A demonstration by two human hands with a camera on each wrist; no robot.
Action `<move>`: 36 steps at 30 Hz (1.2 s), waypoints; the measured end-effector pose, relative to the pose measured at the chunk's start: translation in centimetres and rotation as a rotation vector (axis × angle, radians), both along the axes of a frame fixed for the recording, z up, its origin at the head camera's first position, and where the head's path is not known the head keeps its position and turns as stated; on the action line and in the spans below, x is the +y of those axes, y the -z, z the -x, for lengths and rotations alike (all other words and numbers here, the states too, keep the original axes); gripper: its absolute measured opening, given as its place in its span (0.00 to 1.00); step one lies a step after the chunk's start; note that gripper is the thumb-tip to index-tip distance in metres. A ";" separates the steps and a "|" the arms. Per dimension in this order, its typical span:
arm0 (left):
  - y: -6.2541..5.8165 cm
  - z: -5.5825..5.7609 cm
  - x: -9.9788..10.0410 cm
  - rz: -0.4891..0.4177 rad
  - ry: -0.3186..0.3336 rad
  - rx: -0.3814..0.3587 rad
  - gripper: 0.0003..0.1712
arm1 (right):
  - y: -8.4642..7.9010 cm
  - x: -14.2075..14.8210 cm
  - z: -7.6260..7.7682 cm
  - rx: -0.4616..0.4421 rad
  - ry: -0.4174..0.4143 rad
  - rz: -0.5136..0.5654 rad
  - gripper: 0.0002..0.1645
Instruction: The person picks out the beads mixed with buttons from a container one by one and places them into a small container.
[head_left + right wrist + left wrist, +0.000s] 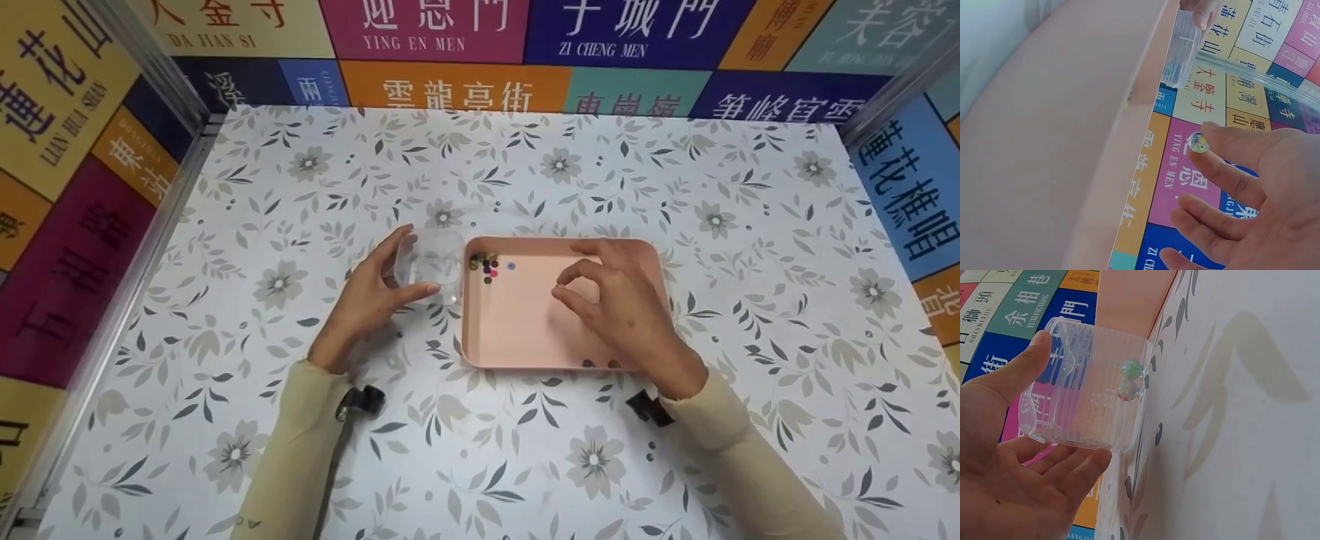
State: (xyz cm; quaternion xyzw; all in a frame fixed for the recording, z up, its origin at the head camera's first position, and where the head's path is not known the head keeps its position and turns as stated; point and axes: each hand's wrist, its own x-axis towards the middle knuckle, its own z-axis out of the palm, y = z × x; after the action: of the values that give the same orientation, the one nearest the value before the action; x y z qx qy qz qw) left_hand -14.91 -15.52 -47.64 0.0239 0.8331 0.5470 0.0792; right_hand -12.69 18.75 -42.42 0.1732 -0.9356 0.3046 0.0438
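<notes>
My left hand (pixel 364 292) grips a clear plastic container (pixel 435 262) just left of the pink tray (pixel 529 322), thumb on the near side and fingers beyond it. Inside the container, the left wrist view shows two glassy marbles (pixel 1131 370) near its bottom. Over the tray's right half, my right hand (pixel 626 307) pinches a clear marble (pixel 1199 142) with a yellow-blue core between thumb and index finger; the other fingers are spread. Several small dark and coloured balls (pixel 487 268) lie in the tray's far left corner, with a blue one (pixel 511 266) beside them.
Two dark balls (pixel 589 363) sit along the tray's near edge, below the right hand. The flower-patterned tabletop (pixel 480 450) surrounds the tray. Coloured panels with lettering (pixel 450 82) stand along the back and both sides.
</notes>
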 end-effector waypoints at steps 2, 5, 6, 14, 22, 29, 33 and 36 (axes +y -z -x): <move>0.0 0.0 0.0 -0.011 0.001 -0.001 0.60 | 0.0 -0.1 0.0 0.005 -0.004 0.000 0.06; 0.1 0.0 -0.1 -0.029 0.004 0.004 0.59 | 0.0 -0.4 0.0 0.002 -0.009 0.003 0.06; 0.1 0.0 -0.1 -0.031 0.004 0.005 0.59 | -0.1 -0.4 0.0 -0.002 -0.011 0.005 0.06; 0.1 0.1 0.0 -0.032 0.000 0.008 0.59 | -0.2 -1.2 0.2 -0.023 -0.027 0.029 0.06; 0.2 0.1 0.0 -0.038 -0.004 -0.001 0.61 | -0.1 -1.8 0.3 -0.047 -0.014 0.032 0.07; 0.3 0.2 0.0 -0.055 0.002 -0.005 0.61 | 0.0 -2.2 0.4 -0.034 -0.022 0.030 0.07; 0.3 0.1 -0.1 -0.059 0.014 0.000 0.60 | 0.1 -2.3 0.3 -0.014 -0.035 0.047 0.06; 0.4 0.0 0.0 -0.059 0.017 0.005 0.60 | 0.2 -2.6 0.2 -0.011 -0.039 0.054 0.06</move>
State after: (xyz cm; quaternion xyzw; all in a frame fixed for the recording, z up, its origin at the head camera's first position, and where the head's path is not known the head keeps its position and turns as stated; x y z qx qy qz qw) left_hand -14.93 -15.52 -48.03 0.0344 0.8166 0.5704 0.0810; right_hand -12.91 16.18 -42.66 0.1886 -0.9237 0.3315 0.0372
